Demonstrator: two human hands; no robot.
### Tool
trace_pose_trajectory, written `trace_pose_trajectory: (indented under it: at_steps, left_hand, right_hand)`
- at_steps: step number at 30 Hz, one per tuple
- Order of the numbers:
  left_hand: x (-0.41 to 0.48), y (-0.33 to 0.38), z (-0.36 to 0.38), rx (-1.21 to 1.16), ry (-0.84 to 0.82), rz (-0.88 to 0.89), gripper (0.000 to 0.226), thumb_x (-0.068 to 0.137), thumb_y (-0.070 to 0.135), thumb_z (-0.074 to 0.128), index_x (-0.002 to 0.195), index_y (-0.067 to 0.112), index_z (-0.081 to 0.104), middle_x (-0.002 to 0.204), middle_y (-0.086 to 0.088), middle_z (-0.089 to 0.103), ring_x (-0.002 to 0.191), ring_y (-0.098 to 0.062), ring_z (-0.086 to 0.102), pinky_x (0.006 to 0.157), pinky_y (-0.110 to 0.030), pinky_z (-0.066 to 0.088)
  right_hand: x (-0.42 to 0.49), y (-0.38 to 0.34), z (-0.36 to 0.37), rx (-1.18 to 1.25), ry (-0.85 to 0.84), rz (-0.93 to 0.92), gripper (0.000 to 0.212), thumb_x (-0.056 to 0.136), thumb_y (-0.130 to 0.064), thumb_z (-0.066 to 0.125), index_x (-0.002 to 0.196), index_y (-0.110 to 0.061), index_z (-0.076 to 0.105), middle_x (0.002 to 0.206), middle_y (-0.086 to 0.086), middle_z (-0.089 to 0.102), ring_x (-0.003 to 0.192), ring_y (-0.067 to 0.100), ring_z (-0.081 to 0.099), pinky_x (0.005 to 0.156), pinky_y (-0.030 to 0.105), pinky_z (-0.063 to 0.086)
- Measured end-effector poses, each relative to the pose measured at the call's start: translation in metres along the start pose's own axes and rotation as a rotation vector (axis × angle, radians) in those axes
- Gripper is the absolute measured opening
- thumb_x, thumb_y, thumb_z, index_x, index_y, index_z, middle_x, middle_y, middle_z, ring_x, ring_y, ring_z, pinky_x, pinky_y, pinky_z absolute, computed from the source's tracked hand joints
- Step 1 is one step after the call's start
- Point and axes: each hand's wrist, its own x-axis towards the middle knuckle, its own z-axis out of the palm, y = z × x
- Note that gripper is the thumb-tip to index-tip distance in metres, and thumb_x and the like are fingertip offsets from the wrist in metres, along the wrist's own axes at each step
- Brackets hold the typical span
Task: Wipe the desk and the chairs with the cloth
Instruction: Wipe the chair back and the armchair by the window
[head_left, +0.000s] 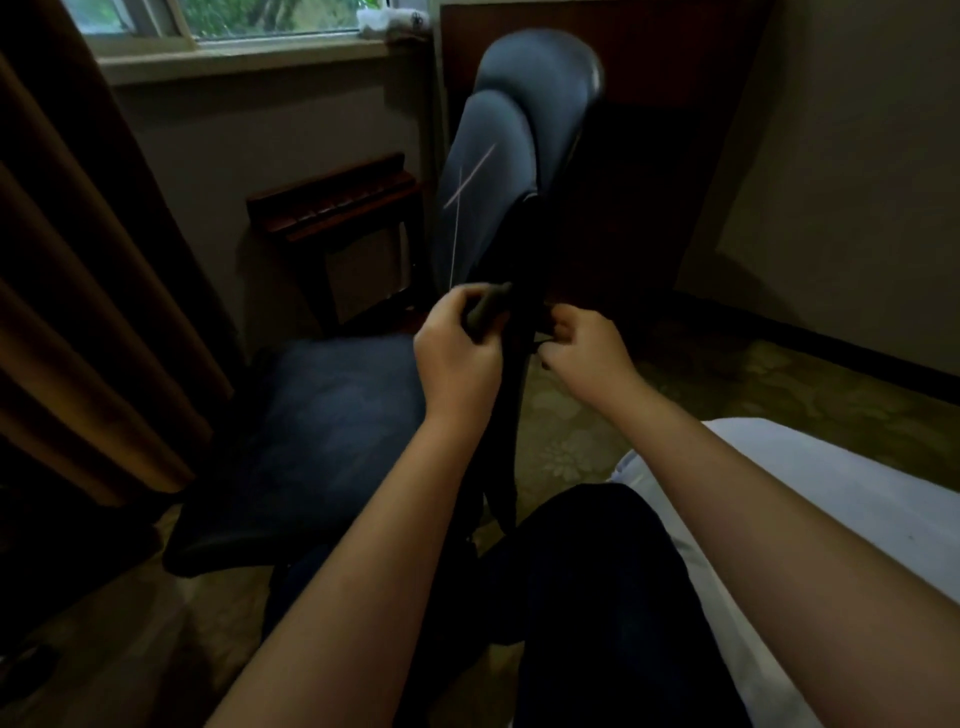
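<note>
My left hand (457, 353) has its fingers curled round a small, bunched, dark grey-green cloth (485, 309), pressed against the black upright frame (514, 395) at the back of the blue-grey padded office chair (498, 156). My right hand (587, 348) sits just across that frame with its fingers curled in. The light is too dim for me to tell whether they grip the frame or only rest beside it.

The main risk I see is the chair turning or rolling away as I push on it, since nothing clearly braces it. The cloth is wadded small, so it could slip from my fingers onto the patterned floor (571, 415). In this gloom I could easily miss patches on the dark frame and the navy seat cushion (311, 415).

I see no container anywhere in view, and no surface that I can pick out as the desk.
</note>
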Motion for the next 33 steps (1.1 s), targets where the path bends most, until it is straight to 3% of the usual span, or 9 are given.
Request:
trace_pose_trajectory:
  at_steps: [4,7,11,14,18,22,25,29,33]
  left_hand:
    - [-0.008,-0.010,0.005,0.102,-0.010,0.073,0.021,0.085,0.002,0.065,0.103,0.011,0.068,0.099,0.001,0.068,0.089,-0.007,0.061,0.082,-0.018,0.049]
    - [-0.033,-0.039,0.008,0.215,-0.086,-0.030,0.023,0.085,0.000,0.064,0.106,0.009,0.068,0.103,-0.004,0.066,0.094,-0.018,0.062,0.082,-0.024,0.049]
    - [-0.051,-0.061,-0.001,0.305,-0.189,-0.147,0.024,0.083,0.001,0.068,0.104,0.011,0.070,0.100,-0.002,0.066,0.094,-0.022,0.064,0.078,-0.019,0.044]
    - [-0.035,-0.025,-0.010,0.135,-0.042,0.089,0.025,0.081,-0.002,0.070,0.102,0.012,0.071,0.100,0.001,0.067,0.095,-0.013,0.064,0.083,-0.015,0.046]
    - [0.007,0.027,-0.009,0.048,0.044,0.240,0.020,0.085,0.004,0.069,0.103,0.012,0.070,0.100,0.002,0.066,0.091,-0.001,0.059,0.083,-0.009,0.046]
    - [0.000,0.010,0.000,0.166,0.025,0.154,0.023,0.084,0.000,0.065,0.105,0.007,0.071,0.100,-0.003,0.066,0.086,-0.003,0.055,0.077,-0.003,0.040]
    - [-0.018,-0.011,0.003,0.248,-0.030,0.062,0.023,0.085,0.001,0.063,0.106,0.008,0.070,0.104,-0.004,0.065,0.090,-0.012,0.060,0.076,-0.011,0.038]
    - [-0.049,-0.052,-0.008,0.413,-0.255,-0.142,0.014,0.088,0.007,0.063,0.100,0.009,0.069,0.101,-0.004,0.064,0.091,-0.022,0.061,0.070,-0.022,0.039]
    - [-0.034,-0.045,-0.021,0.276,-0.149,-0.044,0.018,0.082,0.008,0.072,0.100,0.011,0.072,0.095,-0.001,0.068,0.088,-0.015,0.063,0.071,-0.004,0.037]
  right_hand:
    - [-0.005,-0.001,0.004,-0.022,0.019,-0.009,0.038,0.084,-0.011,0.061,0.122,-0.015,0.065,0.113,0.003,0.068,0.105,0.020,0.063,0.091,0.043,0.054]
    - [-0.005,-0.004,0.004,-0.043,0.009,-0.030,0.037,0.081,-0.017,0.062,0.118,-0.017,0.067,0.109,0.003,0.070,0.099,0.019,0.066,0.088,0.043,0.055]
    - [-0.007,-0.006,-0.001,-0.047,-0.050,-0.021,0.047,0.079,-0.019,0.061,0.126,-0.016,0.062,0.120,0.005,0.067,0.110,0.022,0.063,0.096,0.045,0.051]
    - [-0.009,-0.003,-0.002,-0.050,-0.051,-0.019,0.047,0.083,-0.015,0.064,0.130,-0.014,0.059,0.124,0.007,0.064,0.113,0.024,0.060,0.097,0.044,0.050]
    - [-0.007,-0.004,0.000,-0.065,-0.037,-0.016,0.035,0.087,-0.012,0.064,0.122,-0.013,0.062,0.106,0.001,0.065,0.099,0.020,0.062,0.078,0.031,0.048]
    - [-0.009,-0.004,0.002,0.003,-0.041,0.014,0.037,0.085,-0.013,0.065,0.122,-0.013,0.064,0.109,0.005,0.069,0.097,0.025,0.066,0.084,0.044,0.056]
    - [-0.007,-0.001,0.004,0.023,-0.025,0.022,0.038,0.083,-0.020,0.069,0.120,-0.016,0.065,0.108,0.002,0.069,0.097,0.019,0.066,0.087,0.044,0.056]
    - [-0.008,0.000,0.006,0.028,-0.040,0.027,0.047,0.084,-0.018,0.068,0.130,-0.013,0.057,0.124,0.005,0.063,0.112,0.020,0.061,0.098,0.040,0.051]
    - [-0.014,0.008,0.009,0.077,-0.056,0.005,0.043,0.086,-0.013,0.067,0.127,-0.016,0.056,0.123,0.003,0.063,0.112,0.019,0.061,0.098,0.040,0.051]
